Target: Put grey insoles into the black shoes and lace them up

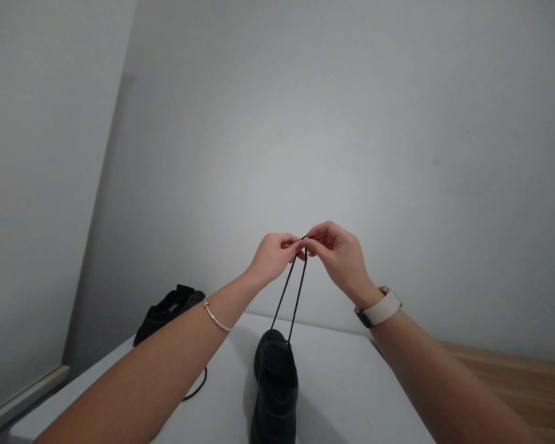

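Pinching lace above shoe with fingers of left hand and right hand. Keep strands evenly taut; hard to confirm exact hold.

Black shoe before a grey wall
It sits at the far left corner of the white tabletop; a wood-grain surface shows beyond the right edge.

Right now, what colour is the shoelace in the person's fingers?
The shoelace is black, clearest in the head view.
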A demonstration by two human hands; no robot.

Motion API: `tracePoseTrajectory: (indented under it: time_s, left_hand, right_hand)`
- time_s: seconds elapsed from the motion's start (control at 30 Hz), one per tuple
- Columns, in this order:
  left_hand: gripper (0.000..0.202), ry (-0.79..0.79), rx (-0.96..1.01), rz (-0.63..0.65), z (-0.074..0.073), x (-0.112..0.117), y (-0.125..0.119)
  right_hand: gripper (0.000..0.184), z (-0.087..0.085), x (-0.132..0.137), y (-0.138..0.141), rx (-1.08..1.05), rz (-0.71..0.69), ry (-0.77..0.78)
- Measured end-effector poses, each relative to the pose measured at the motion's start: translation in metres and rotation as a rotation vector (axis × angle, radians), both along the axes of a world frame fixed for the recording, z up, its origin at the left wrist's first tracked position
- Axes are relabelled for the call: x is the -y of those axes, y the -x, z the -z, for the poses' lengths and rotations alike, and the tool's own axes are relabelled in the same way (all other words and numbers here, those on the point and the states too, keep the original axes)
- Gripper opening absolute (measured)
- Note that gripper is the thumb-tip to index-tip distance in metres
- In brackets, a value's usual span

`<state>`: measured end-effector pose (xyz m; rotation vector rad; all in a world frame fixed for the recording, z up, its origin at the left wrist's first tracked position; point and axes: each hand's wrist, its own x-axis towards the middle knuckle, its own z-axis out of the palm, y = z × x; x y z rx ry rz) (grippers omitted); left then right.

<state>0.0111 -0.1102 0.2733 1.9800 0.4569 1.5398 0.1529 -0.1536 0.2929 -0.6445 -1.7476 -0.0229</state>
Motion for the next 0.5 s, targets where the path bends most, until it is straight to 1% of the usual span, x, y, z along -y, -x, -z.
tracePoseTrajectory:
  time_s: [0.1, 0.17, 0.23, 0.3, 0.37, 0.43, 0.5]
  left_hand:
    - [0.022, 0.040, -0.059, 0.138, 0.000, 0.003, 0.000]
    - [0.016, 0.077, -0.057, 0.250, 0.002, 0.004, 0.001]
    - [0.013, 0.102, -0.041, 0.350, 0.004, 0.004, 0.003]
    - [0.015, 0.094, -0.050, 0.402, 0.006, 0.004, 0.004]
    - [0.020, 0.040, -0.072, 0.377, 0.008, 0.003, 0.005]
    - [0.025, -0.010, -0.059, 0.305, 0.010, 0.000, 0.006]
    - [0.026, -0.022, -0.017, 0.235, 0.011, -0.003, 0.007]
  right_hand:
    - [0.008, -0.002, 0.000, 0.002, 0.083, 0.128, -0.129]
    - [0.007, -0.002, -0.002, 0.002, 0.101, 0.163, -0.167]
    - [0.008, -0.001, -0.006, 0.002, 0.062, 0.146, -0.152]
    - [0.010, 0.002, -0.010, 0.003, -0.021, 0.079, -0.074]
    - [0.014, 0.007, -0.014, 0.005, -0.121, -0.023, 0.040]
    - [0.019, 0.014, -0.017, 0.007, -0.226, -0.146, 0.144]
    - [0.022, 0.022, -0.021, 0.009, -0.307, -0.261, 0.233]
